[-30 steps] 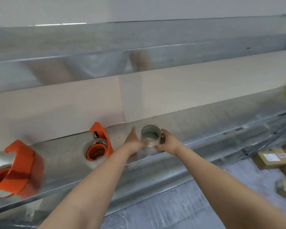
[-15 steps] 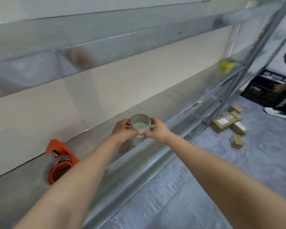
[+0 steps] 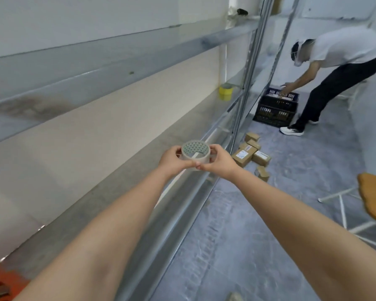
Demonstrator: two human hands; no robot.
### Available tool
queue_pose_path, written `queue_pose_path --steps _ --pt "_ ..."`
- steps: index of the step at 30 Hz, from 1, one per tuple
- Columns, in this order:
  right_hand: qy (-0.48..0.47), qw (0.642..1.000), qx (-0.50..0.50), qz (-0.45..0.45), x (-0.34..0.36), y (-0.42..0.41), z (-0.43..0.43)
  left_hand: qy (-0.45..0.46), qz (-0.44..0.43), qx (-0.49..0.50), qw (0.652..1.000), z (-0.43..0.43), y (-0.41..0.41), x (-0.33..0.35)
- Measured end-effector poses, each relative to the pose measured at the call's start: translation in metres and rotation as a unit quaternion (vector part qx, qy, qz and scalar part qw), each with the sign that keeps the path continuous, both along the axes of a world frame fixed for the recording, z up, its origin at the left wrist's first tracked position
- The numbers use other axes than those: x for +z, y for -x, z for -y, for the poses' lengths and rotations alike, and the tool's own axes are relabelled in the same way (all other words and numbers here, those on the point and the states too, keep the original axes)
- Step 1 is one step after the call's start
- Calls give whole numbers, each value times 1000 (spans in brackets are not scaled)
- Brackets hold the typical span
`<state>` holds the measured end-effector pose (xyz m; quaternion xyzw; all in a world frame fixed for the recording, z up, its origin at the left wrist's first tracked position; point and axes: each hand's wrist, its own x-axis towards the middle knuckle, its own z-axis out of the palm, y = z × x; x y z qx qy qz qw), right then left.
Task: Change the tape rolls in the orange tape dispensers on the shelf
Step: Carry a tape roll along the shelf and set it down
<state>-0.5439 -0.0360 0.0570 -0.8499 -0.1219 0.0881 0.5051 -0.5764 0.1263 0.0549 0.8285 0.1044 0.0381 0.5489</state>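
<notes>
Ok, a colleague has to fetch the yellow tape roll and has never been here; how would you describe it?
Follow the long metal shelf along the cream wall to its far end, by the upright post. The yellow tape roll sits there alone. Unlike the clear tape roll held between the left hand and right hand, it is bright yellow and untouched.

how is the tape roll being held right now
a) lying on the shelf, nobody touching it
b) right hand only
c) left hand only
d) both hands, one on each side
d: the left hand and the right hand each grip a side of the tape roll, with their thumbs meeting at its near edge.
</notes>
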Motion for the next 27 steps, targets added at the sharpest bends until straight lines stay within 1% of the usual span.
queue_pose_path --steps 7,12,19,24,27 --pt "-22 1000 -20 2 -4 -74 75 -23 23 -27 999 68 -83 -5" --pt "-21 999 -21 12 2 -141 129 -36 18 -47 998 117 -154 1" --pt "-46 998 -38 16 1 -226 179 5 33 -21 999 173 -239 0" --pt "-122 991 -52 -20 -6 -277 199 28 47 -10 998 199 -294 -2" --pt "-154 986 -51 -27 -11 -310 203 44 48 -2 998 208 -330 -5"
